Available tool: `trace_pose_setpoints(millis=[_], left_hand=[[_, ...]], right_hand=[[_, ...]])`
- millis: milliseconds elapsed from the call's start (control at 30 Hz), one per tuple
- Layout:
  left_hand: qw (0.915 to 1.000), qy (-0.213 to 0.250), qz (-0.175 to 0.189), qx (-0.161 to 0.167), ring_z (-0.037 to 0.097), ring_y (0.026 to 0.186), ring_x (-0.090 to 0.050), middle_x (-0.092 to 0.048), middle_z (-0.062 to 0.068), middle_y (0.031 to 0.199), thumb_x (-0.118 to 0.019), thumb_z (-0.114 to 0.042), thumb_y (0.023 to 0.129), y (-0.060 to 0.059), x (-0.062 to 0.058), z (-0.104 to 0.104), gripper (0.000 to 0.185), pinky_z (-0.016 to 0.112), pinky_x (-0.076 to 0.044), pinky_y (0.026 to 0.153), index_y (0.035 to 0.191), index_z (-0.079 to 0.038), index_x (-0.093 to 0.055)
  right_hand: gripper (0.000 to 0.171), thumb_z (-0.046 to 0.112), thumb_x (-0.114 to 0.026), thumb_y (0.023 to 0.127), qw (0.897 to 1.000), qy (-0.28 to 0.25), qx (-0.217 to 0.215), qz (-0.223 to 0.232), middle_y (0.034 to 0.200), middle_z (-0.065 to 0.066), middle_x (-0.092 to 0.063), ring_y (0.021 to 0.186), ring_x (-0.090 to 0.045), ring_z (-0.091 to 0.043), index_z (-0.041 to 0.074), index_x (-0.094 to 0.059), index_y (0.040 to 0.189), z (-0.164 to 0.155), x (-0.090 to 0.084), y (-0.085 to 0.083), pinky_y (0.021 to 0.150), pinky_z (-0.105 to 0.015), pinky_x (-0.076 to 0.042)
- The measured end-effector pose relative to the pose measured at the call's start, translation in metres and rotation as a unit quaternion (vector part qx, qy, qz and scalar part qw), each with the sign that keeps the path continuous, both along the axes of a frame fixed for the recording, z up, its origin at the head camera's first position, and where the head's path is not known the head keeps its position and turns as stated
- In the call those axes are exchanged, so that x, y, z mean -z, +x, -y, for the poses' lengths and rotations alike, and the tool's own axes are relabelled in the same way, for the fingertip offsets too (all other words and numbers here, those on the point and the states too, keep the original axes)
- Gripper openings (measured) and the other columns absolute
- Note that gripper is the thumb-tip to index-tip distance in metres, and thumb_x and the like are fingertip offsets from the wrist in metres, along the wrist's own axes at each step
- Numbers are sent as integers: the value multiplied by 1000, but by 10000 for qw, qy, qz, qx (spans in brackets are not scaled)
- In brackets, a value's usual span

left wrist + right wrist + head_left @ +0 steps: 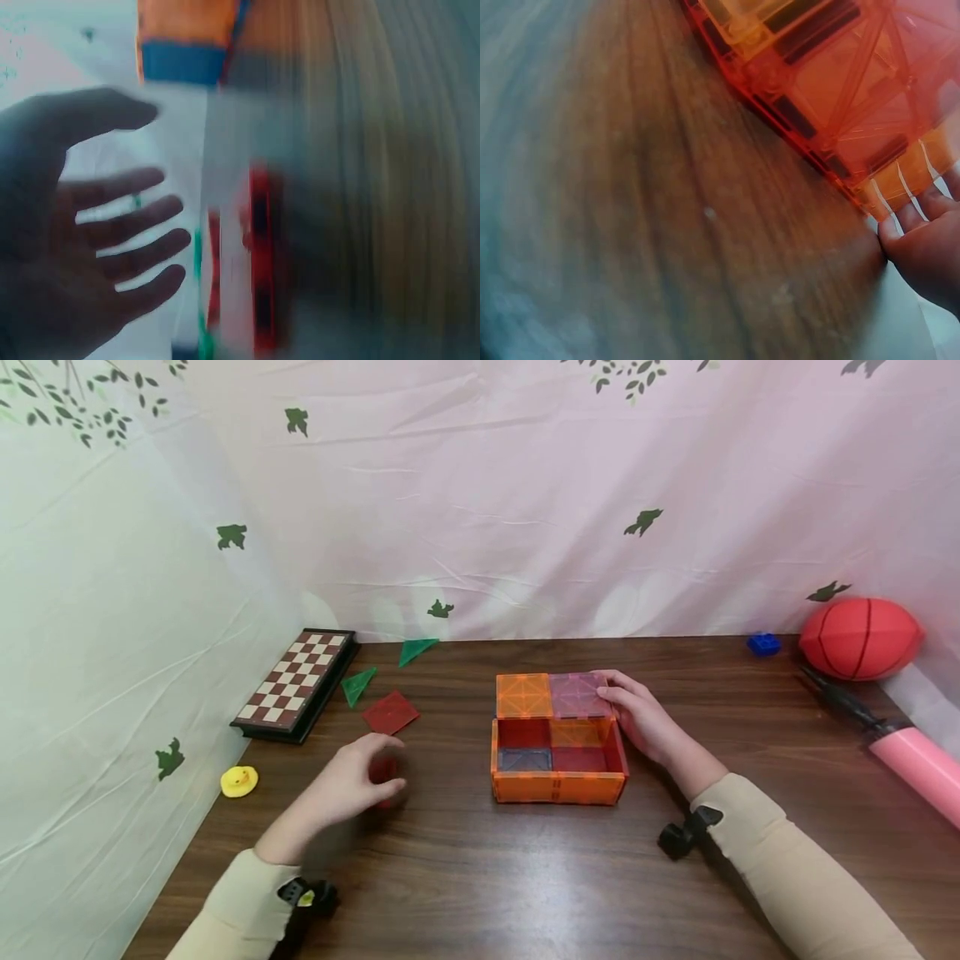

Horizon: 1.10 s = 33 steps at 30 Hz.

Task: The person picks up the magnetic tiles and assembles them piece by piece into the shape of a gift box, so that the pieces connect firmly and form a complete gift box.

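A box of see-through magnetic tiles (558,789), orange in front with red sides, stands on the table, its top uncovered. Along its back edge rise an orange tile (523,696) and a purple tile (576,696), side by side. My right hand (637,718) pinches the purple tile at its right end, thumb on the front and fingers behind. In the right wrist view the hand (930,240) lies at the box's corner. My left hand (348,785) hovers left of the box, fingers spread and holding nothing. Partly hidden behind it is a red tile-like piece (262,255), blurred in the left wrist view.
Beyond the left hand lie a flat red tile (392,713) and green triangle tiles (358,686). A checkered board case (296,681) and a yellow rubber duck (239,782) are at the left. A blue brick (763,644), red ball (862,639) and pink pump (918,772) lie right.
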<state>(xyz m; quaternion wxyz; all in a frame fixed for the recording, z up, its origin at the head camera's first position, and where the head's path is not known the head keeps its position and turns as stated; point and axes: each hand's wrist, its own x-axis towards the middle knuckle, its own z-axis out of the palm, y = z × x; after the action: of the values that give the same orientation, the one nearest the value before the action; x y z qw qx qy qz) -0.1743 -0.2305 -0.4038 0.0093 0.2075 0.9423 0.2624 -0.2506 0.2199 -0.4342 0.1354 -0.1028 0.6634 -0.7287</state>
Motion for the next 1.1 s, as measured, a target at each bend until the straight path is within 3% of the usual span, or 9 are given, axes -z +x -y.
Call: trace_pose_setpoints(millis=[167, 333, 567, 733, 867, 967, 1100], left_hand=[[9942, -1013, 64, 348, 30, 116, -56, -59, 12, 131, -85, -25, 82, -2, 3, 29, 52, 51, -50, 96, 127, -8, -64], [9904, -1200, 343, 602, 30, 116, -56, -57, 14, 135, -86, -25, 80, -4, 6, 38, 58, 49, -51, 94, 131, -9, -63], [9869, -1431, 172, 720, 24, 109, -58, -61, 10, 127, -87, -28, 79, -6, 7, 34, 58, 45, -52, 91, 129, -9, -65], [9902, -1192, -215, 689, 24, 108, -56, -59, 9, 125, -84, -35, 80, -8, 2, 17, 58, 43, -52, 88, 129, -10, -64], [9897, -688, -891, 880, 24, 114, -53, -56, 8, 130, -82, -37, 82, -10, -6, -7, 59, 44, -52, 90, 131, -11, -63], [9825, -246, -1439, 1159, 23, 119, -51, -56, 6, 132, -81, -36, 82, -12, -14, -28, 59, 44, -52, 92, 132, -11, -63], [9698, 239, -1852, 1568, 22, 120, -51, -57, 6, 132, -81, -34, 82, -14, -22, -58, 60, 42, -50, 94, 135, -10, -64]], right_hand=[[32, 29, -50, 108, 10000, -25, -41, 1, 129, -5, -56, 112, -59, -17, 15, -51, 136, -2, 1, 0, 95, -28, -52], [31, 28, -50, 108, 9999, -104, -71, -13, 128, -5, -56, 111, -60, -17, 14, -50, 136, -2, 3, 0, 95, -28, -52], [30, 27, -49, 108, 9998, -194, -79, -46, 126, -4, -58, 111, -59, -17, 14, -50, 135, -2, 3, 0, 95, -28, -52], [32, 28, -49, 108, 9998, -184, -71, 30, 127, -4, -58, 112, -59, -18, 13, -49, 136, -1, 1, 1, 96, -28, -51], [34, 28, -49, 108, 9998, -140, -75, 91, 130, -5, -56, 114, -58, -19, 13, -49, 138, -1, 0, 2, 96, -29, -51], [35, 28, -49, 108, 9998, -136, -85, 112, 130, -6, -55, 115, -58, -19, 12, -48, 139, -1, -1, 2, 97, -29, -51], [35, 28, -49, 108, 9998, -135, -67, 117, 129, -5, -56, 114, -58, -19, 11, -48, 138, 0, -1, 1, 97, -29, -51]])
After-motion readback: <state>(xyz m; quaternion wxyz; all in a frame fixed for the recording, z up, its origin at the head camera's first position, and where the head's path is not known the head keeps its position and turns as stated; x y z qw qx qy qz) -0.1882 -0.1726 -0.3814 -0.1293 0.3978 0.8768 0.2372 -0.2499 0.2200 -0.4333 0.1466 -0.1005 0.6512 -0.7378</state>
